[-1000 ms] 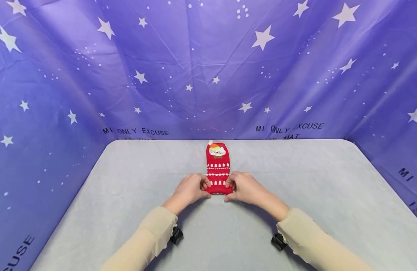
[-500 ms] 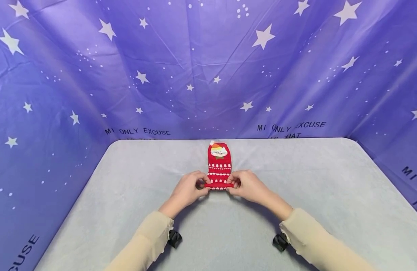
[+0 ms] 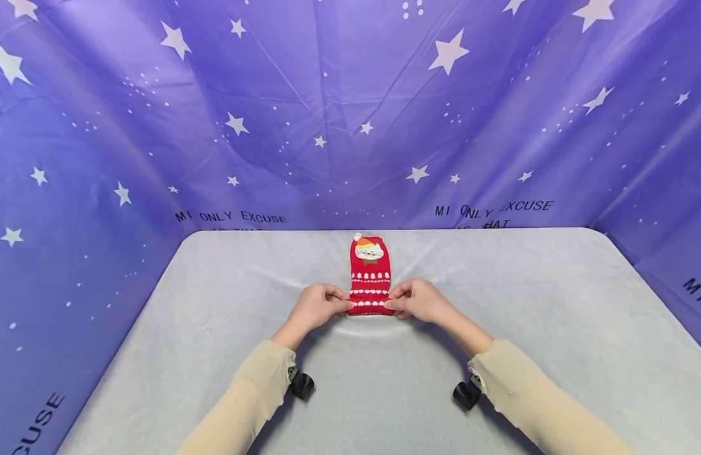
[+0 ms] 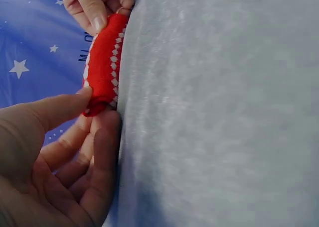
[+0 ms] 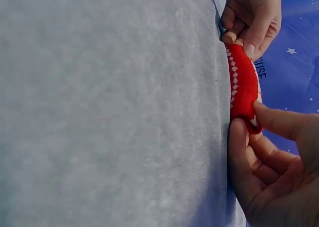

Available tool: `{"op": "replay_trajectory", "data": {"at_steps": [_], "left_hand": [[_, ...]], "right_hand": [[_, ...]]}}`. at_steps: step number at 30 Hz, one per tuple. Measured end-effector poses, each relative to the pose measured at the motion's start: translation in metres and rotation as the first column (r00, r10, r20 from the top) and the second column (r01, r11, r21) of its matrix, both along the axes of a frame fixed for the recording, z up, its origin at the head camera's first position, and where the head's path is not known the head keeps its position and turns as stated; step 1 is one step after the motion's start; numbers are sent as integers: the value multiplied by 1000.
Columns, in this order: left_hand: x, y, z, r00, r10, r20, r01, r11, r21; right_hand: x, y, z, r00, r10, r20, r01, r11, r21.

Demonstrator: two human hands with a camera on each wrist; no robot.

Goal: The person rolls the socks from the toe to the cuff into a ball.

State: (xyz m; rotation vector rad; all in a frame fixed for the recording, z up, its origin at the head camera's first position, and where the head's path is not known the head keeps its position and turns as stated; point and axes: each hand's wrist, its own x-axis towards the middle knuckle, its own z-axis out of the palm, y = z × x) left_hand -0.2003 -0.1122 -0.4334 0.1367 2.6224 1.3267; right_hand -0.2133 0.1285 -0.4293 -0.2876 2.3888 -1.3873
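A red knitted sock [image 3: 370, 268] with white patterned rows and a cat face in an orange hat lies lengthwise near the table's far edge. Its near end is turned over into a thick roll [image 4: 105, 57]. At the roll's left end, my left hand [image 3: 316, 306] pinches it between thumb and fingers. My right hand [image 3: 423, 300] pinches the opposite end the same way. In the right wrist view, the rolled sock [image 5: 244, 82] spans between both hands, its spiral end showing beside the near thumb. The roll's underside is hidden.
A light grey cloth covers the table [image 3: 378, 385]. Behind it and along both sides hangs a purple-blue curtain [image 3: 350, 120] with white stars and lettering. Black wrist devices [image 3: 301, 383] sit under the cream sleeves [image 3: 244, 395].
The sock's near end, flat a second ago, has been rolled up away from me, so the flat part is shorter. Both hands have moved slightly forward with it.
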Motion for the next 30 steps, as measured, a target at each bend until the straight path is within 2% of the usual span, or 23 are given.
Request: {"op": "replay_trajectory", "data": {"at_steps": [4,8,12,16,19,24,27,30], "left_hand": [[-5,3,4,1000,21,12,-21,999,-51],[-9,6,6,1000,-4,-28,2,998,-60],[-10,8,5,995,-42,-94,38,998,-43],[-8,8,3,990,-48,-135,45,999,-25],[-6,6,2,988,-52,-145,49,999,-23],[-4,4,1,989,-89,-119,87,996,-23],[-5,5,2,985,-124,-122,116,991,-64],[-7,8,3,978,-153,-143,133,981,-138]], "right_hand": [[-4,-3,2,999,-31,-17,32,998,50],[-4,-4,5,994,-33,-105,43,994,102],[-1,-5,6,969,8,-249,31,988,151],[0,-5,4,941,30,-338,25,988,155],[0,-3,1,933,31,-359,17,991,130],[0,4,-2,933,71,-353,-38,994,100],[1,4,-3,928,108,-355,-61,988,141],[0,1,-3,903,163,-398,-70,969,238]]}}
